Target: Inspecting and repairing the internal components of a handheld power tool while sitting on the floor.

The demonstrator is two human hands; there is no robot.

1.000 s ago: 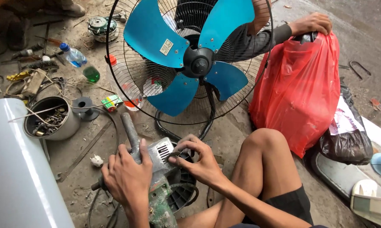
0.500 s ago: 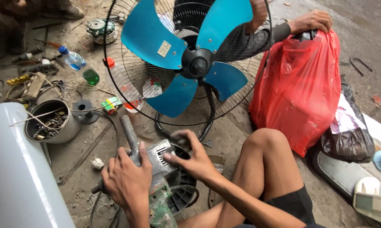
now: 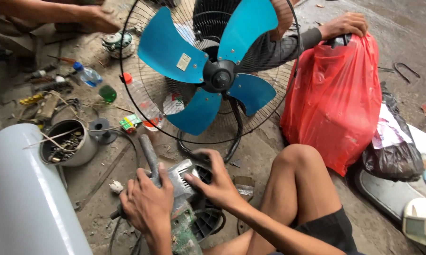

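left hand [image 3: 144,205]: wrapped around the lower end of a grey handle [image 3: 149,158], fingers curled tight on it, knuckles up.
right hand [image 3: 215,182]: laid flat over the top of the power tool [image 3: 184,182], fingers spread apart and pressing down, not closed round anything.
power tool: a grey metal body with a green, worn part [image 3: 184,233] below it, lying on the concrete floor [image 3: 269,146] just in front of the person's bent knee [image 3: 298,158].
fan [image 3: 213,71]: blue blades in a wire cage, standing just beyond the tool.
red bag [image 3: 336,99]: right of the fan, another person's hand [image 3: 343,23] resting on its top.
metal pot [image 3: 66,144]: left of the tool, full of small bits, beside a white cylinder [image 3: 24,203].
far left: another person's arm [image 3: 57,12] reaches over the clutter.
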